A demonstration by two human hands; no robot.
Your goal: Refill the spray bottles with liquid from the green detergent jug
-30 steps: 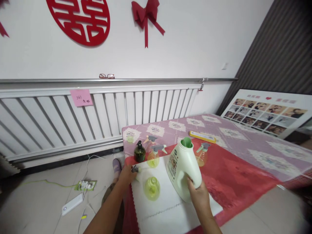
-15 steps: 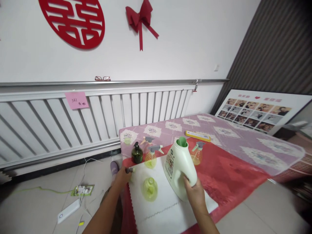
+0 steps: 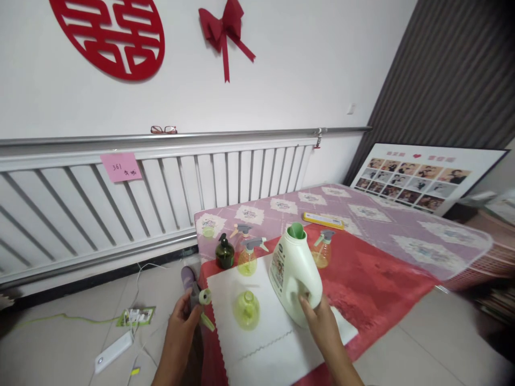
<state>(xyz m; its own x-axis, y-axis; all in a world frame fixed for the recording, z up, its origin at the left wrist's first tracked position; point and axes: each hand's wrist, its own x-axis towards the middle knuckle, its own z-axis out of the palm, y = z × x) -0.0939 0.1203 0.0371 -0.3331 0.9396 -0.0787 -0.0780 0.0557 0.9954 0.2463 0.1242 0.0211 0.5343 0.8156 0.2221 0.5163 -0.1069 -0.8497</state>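
Left hand (image 3: 179, 319): thumb and fingers pinched together on a grey and pale-green plastic spray trigger head (image 3: 204, 297), held off the left edge of the white cloth (image 3: 265, 364). Whether a tube runs from its collar is hard to make out. Right hand (image 3: 319, 321): fingers clamped around the handle of a big pale-green plastic jug (image 3: 293, 271), upright over the cloth — green insert in its open mouth, contents hidden by opaque walls.

Between the hands, a squat translucent yellow-green bottle (image 3: 247, 312) stands open-necked on the cloth; its fill level can't be told. Behind it, a clear spray bottle with grey trigger top (image 3: 247, 262) shows yellow-green liquid low down. It partly hides another grey-topped sprayer (image 3: 241, 230). Dark green pump bottle (image 3: 224, 254) just left, contents unclear. Right of the jug — a clear sprayer with orange-yellow liquid (image 3: 322, 256).
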